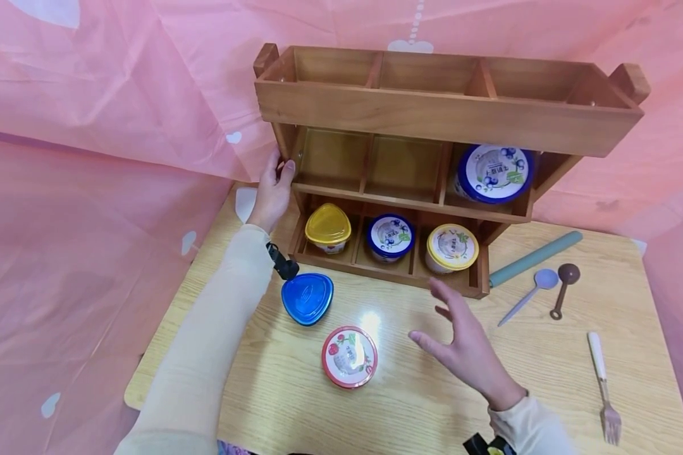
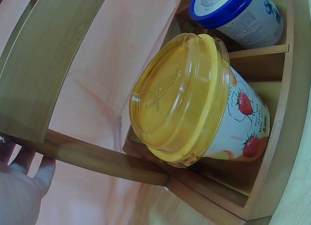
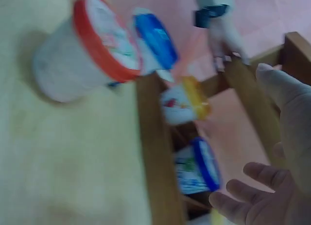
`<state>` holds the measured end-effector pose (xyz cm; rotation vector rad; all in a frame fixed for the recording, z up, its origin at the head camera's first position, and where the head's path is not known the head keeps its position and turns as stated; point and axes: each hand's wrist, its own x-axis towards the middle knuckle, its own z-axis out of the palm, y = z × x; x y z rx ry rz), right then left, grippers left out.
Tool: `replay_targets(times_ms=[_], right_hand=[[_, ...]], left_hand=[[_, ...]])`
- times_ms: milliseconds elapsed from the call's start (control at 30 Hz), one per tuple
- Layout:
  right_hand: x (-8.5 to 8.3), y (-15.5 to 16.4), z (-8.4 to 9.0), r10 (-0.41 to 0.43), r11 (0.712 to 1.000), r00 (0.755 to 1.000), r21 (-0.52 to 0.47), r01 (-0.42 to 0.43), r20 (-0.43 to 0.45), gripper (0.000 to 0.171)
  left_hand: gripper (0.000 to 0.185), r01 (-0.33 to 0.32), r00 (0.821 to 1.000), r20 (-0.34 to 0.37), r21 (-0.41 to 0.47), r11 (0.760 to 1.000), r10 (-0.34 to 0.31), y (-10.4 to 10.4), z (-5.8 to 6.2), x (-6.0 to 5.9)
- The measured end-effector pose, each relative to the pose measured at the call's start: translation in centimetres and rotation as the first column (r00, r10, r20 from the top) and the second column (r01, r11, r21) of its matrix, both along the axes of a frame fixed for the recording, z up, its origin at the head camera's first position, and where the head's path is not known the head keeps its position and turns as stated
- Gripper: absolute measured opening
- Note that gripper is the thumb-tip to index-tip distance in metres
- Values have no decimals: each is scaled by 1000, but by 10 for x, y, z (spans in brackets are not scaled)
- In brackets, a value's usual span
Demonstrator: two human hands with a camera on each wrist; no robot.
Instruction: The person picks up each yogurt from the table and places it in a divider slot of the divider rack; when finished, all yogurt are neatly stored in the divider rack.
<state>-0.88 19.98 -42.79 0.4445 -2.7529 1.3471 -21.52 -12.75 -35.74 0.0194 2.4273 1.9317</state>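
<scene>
While the wooden rack [image 1: 432, 120] stands at the back of the worktop [image 1: 421, 404], its left upright is held by the left hand [image 1: 272, 189], whose fingers [image 1: 287, 169] are curled round the post at the level of the middle shelf. The right hand [image 1: 461, 344] is held spread above the worktop, just in front of the rack's bottom shelf, its fingers [image 3: 233, 210] wide apart and holding nothing. On that bottom shelf three tubs are seen lying tilted, one per compartment: a yellow-lidded tub [image 1: 328, 227] on the left, a small blue-lidded tub [image 1: 390, 237] in the middle and a pale yellow-rimmed tub [image 1: 451, 248] on the right. A large blue-rimmed tub [image 1: 493, 173] is lodged in the right compartment of the middle shelf. In front of the rack, a blue-lidded container [image 1: 307, 298] and a red-rimmed tub [image 1: 350, 356] are set upright on the worktop, near each other. To the right are laid a grey-green rod [image 1: 535, 258], a lilac spoon [image 1: 530, 294], a brown spoon [image 1: 565, 287] and a fork [image 1: 603, 385]. Pink sheeting [image 1: 91, 189] is hung behind and to both sides.
</scene>
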Motion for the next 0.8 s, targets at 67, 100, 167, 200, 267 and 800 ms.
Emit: replay_targets(times_ms=[67, 100, 167, 200, 267, 800], right_hand=[[6, -4, -8, 28, 1000, 999, -10, -28, 27, 91], [8, -6, -12, 44, 999, 998, -15, -43, 39, 91], [11, -10, -20, 82, 996, 994, -39, -79, 67, 92], [13, -12, -25, 106, 993, 992, -53, -102, 76, 92], [17, -17, -33, 158, 985, 982, -90, -149, 105, 93], [34, -62, -74, 325, 944, 909, -148, -295, 262, 116]], left_hand=[[55, 1, 1000, 0, 3, 1000, -1, 0, 0, 0], [55, 0, 1000, 0, 4, 1000, 0, 0, 0, 0], [54, 0, 1000, 2, 1, 1000, 0, 0, 0, 0], [54, 0, 1000, 1, 0, 1000, 0, -1, 0, 0], [53, 1, 1000, -6, 5, 1000, -1, -1, -1, -1], [52, 7, 999, -32, 36, 999, -6, -1, -4, -2]])
